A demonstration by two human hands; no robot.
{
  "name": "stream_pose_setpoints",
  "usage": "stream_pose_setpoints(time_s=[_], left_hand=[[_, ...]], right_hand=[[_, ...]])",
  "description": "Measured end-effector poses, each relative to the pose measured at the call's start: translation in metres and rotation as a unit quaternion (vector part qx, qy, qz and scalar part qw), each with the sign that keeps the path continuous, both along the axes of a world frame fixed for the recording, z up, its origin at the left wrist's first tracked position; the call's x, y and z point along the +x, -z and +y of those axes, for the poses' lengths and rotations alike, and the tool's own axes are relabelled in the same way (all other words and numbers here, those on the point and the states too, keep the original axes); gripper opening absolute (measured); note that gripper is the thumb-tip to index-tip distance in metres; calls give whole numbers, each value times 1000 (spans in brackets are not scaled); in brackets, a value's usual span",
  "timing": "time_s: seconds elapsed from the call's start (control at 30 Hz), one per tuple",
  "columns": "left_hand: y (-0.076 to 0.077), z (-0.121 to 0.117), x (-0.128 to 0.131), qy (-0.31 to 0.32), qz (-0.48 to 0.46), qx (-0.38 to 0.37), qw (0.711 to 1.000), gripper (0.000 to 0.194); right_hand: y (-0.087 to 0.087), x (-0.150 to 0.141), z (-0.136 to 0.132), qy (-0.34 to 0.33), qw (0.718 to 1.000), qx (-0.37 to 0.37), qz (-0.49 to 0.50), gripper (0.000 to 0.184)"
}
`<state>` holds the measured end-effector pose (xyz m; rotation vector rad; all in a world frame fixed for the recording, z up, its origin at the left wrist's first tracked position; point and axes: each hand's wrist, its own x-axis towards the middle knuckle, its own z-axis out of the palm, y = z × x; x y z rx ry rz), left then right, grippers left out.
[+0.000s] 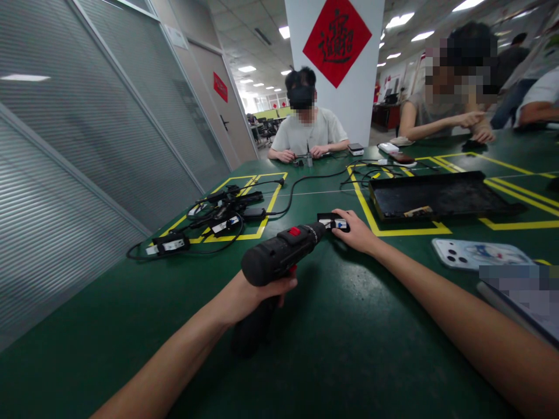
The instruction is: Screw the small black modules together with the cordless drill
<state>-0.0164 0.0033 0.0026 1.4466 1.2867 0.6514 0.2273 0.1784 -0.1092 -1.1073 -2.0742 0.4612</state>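
My left hand (266,291) is wrapped round the grip of a black cordless screwdriver (279,256) with a red switch on top, its nose pointing away from me. The nose meets a small black power adapter (334,222) with a white label, lying on the green table (340,349). My right hand (356,231) is closed over that adapter from the right and holds it down.
A pile of black adapters with cables (218,218) lies at the left inside yellow tape. A black tray (437,196) sits at the right, a white phone (474,254) nearer me. Two people sit across the table, working with their own hands.
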Motion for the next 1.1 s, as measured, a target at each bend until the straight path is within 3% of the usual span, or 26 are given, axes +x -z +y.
stream_pose_setpoints(time_s=[1.1], left_hand=[[-1, 1, 3, 10, 24, 11, 1000, 30]], right_hand=[[-2, 0, -1, 2, 1000, -5, 0, 51]])
